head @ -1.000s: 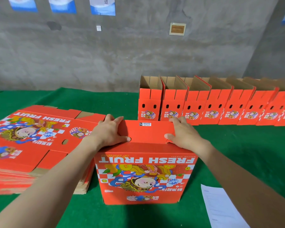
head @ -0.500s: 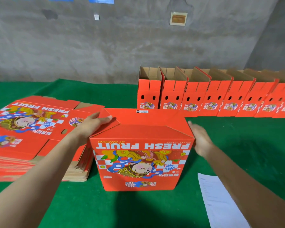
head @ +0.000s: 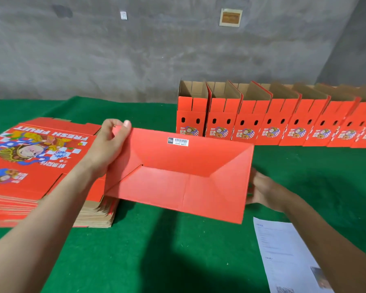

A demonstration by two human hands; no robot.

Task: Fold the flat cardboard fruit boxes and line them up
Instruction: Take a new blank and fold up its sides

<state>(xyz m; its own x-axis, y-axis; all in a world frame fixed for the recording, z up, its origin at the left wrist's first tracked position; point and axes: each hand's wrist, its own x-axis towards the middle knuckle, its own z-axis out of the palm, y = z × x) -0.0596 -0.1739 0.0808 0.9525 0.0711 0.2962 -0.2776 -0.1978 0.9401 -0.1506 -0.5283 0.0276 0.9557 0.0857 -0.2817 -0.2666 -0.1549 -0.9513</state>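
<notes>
The left hand pinched a corner of the folded box, the right hand against its side (grip hidden, impossible to tell); righting it beside the row at the surface far edge looked next.

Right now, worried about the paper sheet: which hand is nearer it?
Right. The right hand sits just beyond the paper; the left hand grips the box at its far end.

There were at least eight folded boxes in a row, one tilted box, one stack of flats and one sheet.
</notes>
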